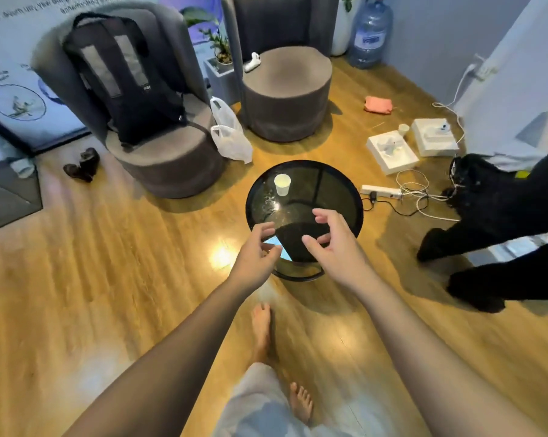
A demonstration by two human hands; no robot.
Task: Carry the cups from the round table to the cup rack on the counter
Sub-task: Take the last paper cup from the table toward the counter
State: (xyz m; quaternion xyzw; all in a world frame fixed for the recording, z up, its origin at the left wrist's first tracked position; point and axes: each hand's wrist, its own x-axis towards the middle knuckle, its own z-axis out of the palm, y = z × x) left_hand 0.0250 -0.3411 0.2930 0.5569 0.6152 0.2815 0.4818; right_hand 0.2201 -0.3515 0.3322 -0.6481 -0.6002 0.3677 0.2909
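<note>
One white cup (pixel 282 184) stands upright on the far left part of the round black glass table (pixel 339 197). My left hand (pixel 260 250) hovers over the table's near left edge, fingers curled apart and holding nothing. Just right of it, my right hand (pixel 329 241) is spread above the near part of the tabletop, also holding nothing. Both hands are well short of the cup. No cup rack or counter is in view.
Two grey armchairs stand behind the table, the left one (pixel 168 165) bearing a black backpack (pixel 124 80). A white plastic bag (pixel 228 134) hangs between them. A power strip (pixel 381 191), cables and white boxes (pixel 392 151) lie on the floor at right. A person's dark-clad legs (pixel 493 222) stand right.
</note>
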